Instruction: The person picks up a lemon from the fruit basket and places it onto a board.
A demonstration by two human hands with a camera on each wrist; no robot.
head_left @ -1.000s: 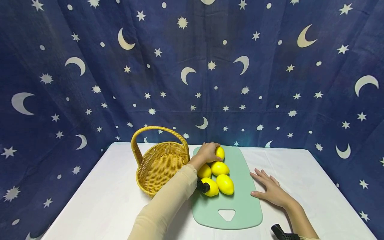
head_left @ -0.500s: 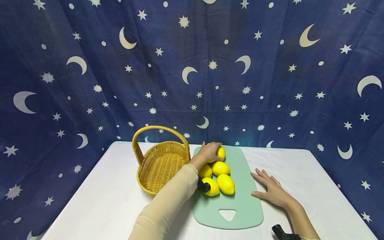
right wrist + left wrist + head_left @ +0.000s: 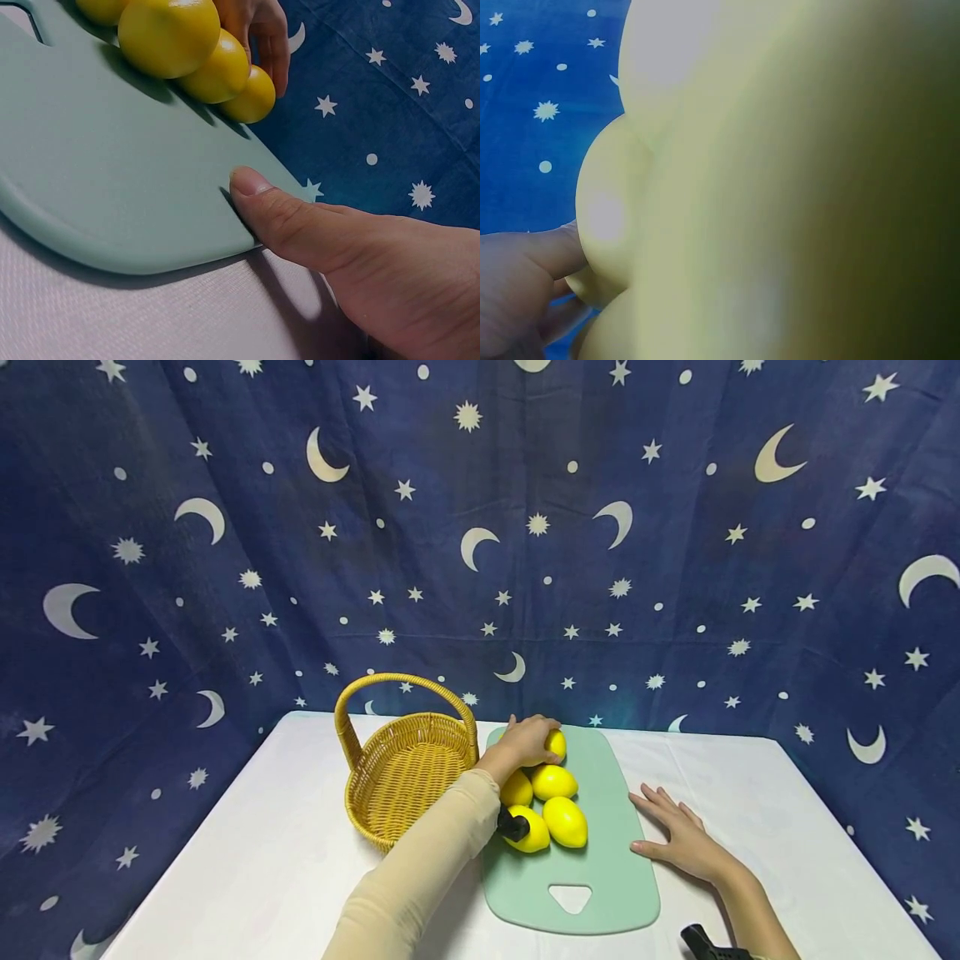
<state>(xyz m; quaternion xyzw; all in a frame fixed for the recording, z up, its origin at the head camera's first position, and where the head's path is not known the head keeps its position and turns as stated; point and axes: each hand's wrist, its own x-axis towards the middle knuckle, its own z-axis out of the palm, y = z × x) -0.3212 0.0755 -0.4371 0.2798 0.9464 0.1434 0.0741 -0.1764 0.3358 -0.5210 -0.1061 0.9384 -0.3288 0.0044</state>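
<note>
1. Head view: left hand curled over the far lemon at the back end of the mint-green cutting board, fingers wrapped round the fruit. Four more lemons bunched just behind the wrist on the same board, touching one another. Wicker basket with arched handle just left of the board, on the white tablecloth. Right hand flat on the cloth, fingers spread, thumb against the board's right edge. Blue star-and-moon backdrop behind.

2. Left wrist view: mostly filled by blurred yellow lemon skin, very close. Far lemon at left with fingers pressed against its side. Patch of backdrop at upper left.

3. Right wrist view: thumb lying against the curved rim of the cutting board, the rest of the right hand resting on the tablecloth. Lemons in a row at the top, the far lemon last, with the left hand closed over it.
</note>
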